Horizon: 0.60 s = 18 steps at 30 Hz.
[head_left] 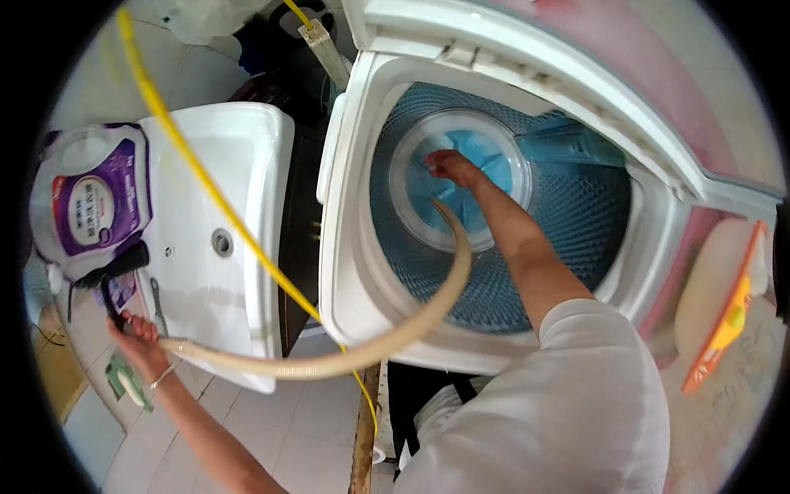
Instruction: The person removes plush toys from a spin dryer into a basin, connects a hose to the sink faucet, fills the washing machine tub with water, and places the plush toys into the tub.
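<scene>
My left hand is closed around the end of a beige flexible hose, against the lower part of a black fixture with a cylindrical head, at the sink's edge. From there the hose curves across to the open top-loading washing machine, its other end hanging over the tub. My right hand reaches into the tub, fingers curled together above the pale blue bottom disc. Whether anything small is between those fingers, I cannot make out.
A white sink stands left of the machine, with a purple-and-white detergent jug on its far-left side. A yellow cord crosses above the sink. The raised lid lines the machine's top; an orange-edged bag is at right.
</scene>
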Each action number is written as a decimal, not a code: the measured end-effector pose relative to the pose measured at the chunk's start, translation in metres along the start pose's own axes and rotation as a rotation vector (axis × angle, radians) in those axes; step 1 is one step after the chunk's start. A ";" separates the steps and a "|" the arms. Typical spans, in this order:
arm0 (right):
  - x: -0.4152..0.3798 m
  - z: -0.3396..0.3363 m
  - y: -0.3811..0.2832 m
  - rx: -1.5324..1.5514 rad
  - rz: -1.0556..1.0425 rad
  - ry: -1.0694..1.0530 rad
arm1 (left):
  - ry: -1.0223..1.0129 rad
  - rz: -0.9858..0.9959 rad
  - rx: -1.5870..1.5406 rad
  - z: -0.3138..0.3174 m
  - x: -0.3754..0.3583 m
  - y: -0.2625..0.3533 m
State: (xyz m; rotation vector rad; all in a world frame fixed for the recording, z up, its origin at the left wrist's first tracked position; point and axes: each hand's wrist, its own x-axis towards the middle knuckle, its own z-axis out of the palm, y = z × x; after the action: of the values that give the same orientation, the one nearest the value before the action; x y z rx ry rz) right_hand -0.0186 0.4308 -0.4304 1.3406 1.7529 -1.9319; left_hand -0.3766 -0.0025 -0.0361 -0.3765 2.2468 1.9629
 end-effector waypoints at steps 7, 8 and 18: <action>-0.153 -0.040 -0.076 0.845 0.067 -0.090 | -0.116 -0.090 -0.037 -0.014 0.019 -0.009; -0.174 -0.038 -0.084 0.747 0.061 -0.028 | -0.106 -0.109 -0.042 -0.013 0.015 -0.006; -0.247 0.024 -0.067 0.410 0.668 -0.016 | -0.121 -0.100 -0.107 -0.006 0.010 -0.004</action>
State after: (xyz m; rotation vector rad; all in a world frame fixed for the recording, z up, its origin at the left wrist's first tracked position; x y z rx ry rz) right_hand 0.0646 0.3284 -0.2096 1.7373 0.7444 -1.9155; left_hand -0.3841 -0.0103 -0.0419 -0.3637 2.0164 2.0025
